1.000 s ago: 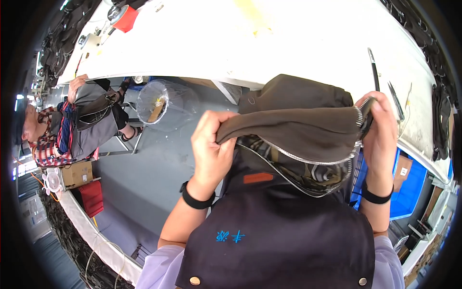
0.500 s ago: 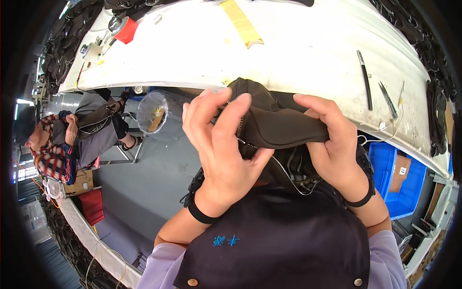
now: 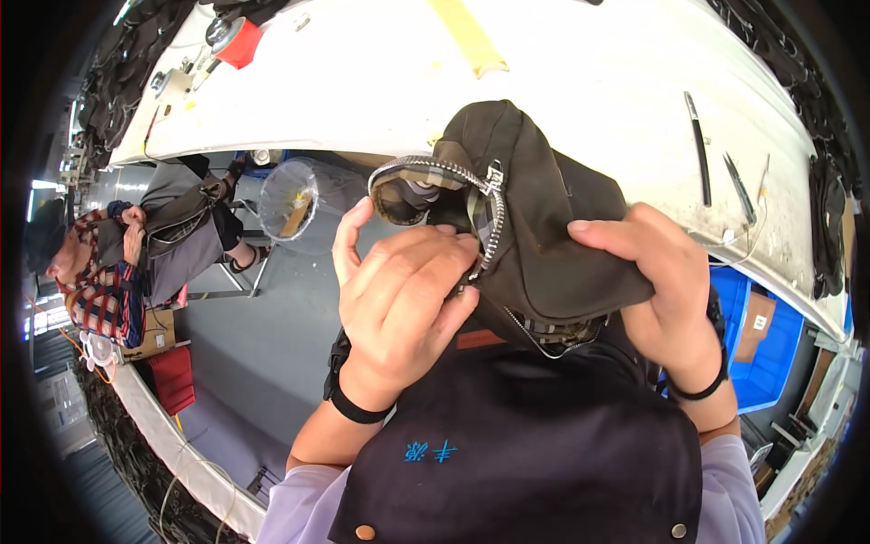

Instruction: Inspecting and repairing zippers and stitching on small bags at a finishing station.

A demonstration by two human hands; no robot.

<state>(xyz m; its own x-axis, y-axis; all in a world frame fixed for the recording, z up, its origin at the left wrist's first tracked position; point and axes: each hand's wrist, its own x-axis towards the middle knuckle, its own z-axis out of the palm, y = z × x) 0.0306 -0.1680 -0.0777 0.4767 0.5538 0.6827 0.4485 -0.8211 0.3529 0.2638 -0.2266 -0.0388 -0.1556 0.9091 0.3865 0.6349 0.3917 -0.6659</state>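
1. My left hand [image 3: 399, 299] is at 8 o'clock of the brown zip bag [image 3: 553, 236], which is right in front of me. Thumb and fingers pinch the zip edge, I think so the mouth doesn't flop shut. Some fingertips are hidden.
2. My right hand [image 3: 660, 276] is at 4 o'clock. It grips the cloth, thumb on top and fingers tucked under, probably because the bag is soft and would sag.
3. The zip [image 3: 495, 227] bends round the mouth, with patterned lining [image 3: 394, 197] inside. My left hand blocks part of it.
4. My dark apron [image 3: 544, 435] is at 6 o'clock.
5. The white bench [image 3: 589, 91] is at 12 o'clock. The bag hides some of its near edge; I can't tell if they touch.
6. On the bench, a black pen-like tool [image 3: 699, 150] lies at 2 o'clock, maybe there for easy reach. A yellow strip [image 3: 467, 36] is at 11.
7. A blue crate [image 3: 766, 381] is at 4, past my right wrist. A clear bin [image 3: 276, 204] is at 9, with a seated co-worker [image 3: 113, 281] beyond.
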